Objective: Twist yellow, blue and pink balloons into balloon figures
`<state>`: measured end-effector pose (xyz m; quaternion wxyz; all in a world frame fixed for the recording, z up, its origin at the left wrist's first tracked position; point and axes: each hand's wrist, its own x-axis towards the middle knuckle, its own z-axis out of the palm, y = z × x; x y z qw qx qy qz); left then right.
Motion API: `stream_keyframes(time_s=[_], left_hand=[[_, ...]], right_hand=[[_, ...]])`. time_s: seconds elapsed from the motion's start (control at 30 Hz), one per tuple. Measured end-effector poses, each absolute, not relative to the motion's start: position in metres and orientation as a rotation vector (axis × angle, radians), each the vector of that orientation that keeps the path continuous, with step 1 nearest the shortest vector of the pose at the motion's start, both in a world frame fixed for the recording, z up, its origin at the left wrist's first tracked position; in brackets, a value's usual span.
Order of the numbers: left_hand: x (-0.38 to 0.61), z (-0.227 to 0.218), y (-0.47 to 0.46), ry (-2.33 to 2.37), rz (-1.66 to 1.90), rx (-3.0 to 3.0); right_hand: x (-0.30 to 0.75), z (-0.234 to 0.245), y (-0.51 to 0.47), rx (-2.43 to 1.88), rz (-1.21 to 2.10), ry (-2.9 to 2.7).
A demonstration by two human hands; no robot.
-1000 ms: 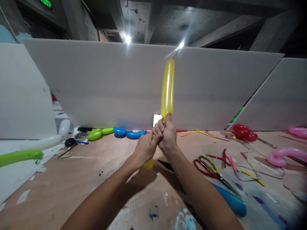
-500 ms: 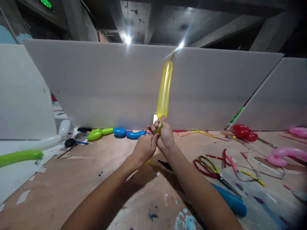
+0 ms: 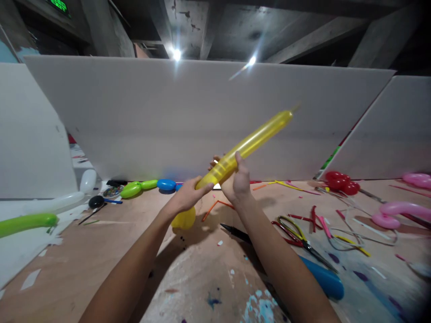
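Note:
A long yellow balloon (image 3: 256, 140) slants up to the right in front of the white board, its thin uninflated tip at the far end. My left hand (image 3: 188, 194) grips its lower end, thumb on top. Farther up, my right hand (image 3: 237, 179) is wrapped round the balloon from below, with the thumb on the near side. A rounder yellow balloon part (image 3: 184, 219) hangs below my left hand; whether it joins the long one is hidden by the hand.
Scissors (image 3: 305, 242), a black pointed tool (image 3: 234, 232) and a blue cylinder (image 3: 323, 277) lie right. Green balloons (image 3: 131, 190), a blue balloon (image 3: 166, 185), red balloons (image 3: 340, 183) and pink balloons (image 3: 400, 211) rest around the table. A white board (image 3: 161, 116) stands behind.
The yellow balloon has swung from nearly upright to slanting right. My left hand has moved left and my right hand now wraps the long section. The rounder yellow part shows more fully below.

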<state>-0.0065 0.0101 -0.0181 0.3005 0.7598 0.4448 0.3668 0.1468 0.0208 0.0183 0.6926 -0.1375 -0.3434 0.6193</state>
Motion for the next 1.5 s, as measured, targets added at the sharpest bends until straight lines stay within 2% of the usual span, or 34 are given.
stream_keyframes(time_s=[0.17,0.33,0.6,1.0,1.5], left_hand=[[-0.014,-0.014,0.007,1.399,0.921,2.137],[-0.004,-0.014,0.002,1.314,1.002,2.171],[-0.014,-0.009,0.004,1.436,0.824,2.198],[0.008,-0.020,-0.002,1.445,0.799,2.508],[0.009,-0.027,0.001,1.430,0.757,2.583]], right_hand=[[0.146,0.019,0.019,-0.265,1.213,-0.699],[0.133,0.012,0.017,-0.261,1.269,-0.723],[0.202,0.037,0.030,-0.329,0.971,-0.527],[0.229,0.045,0.034,-0.366,0.968,-0.565],[0.230,0.045,0.031,-0.308,0.966,-0.550]])
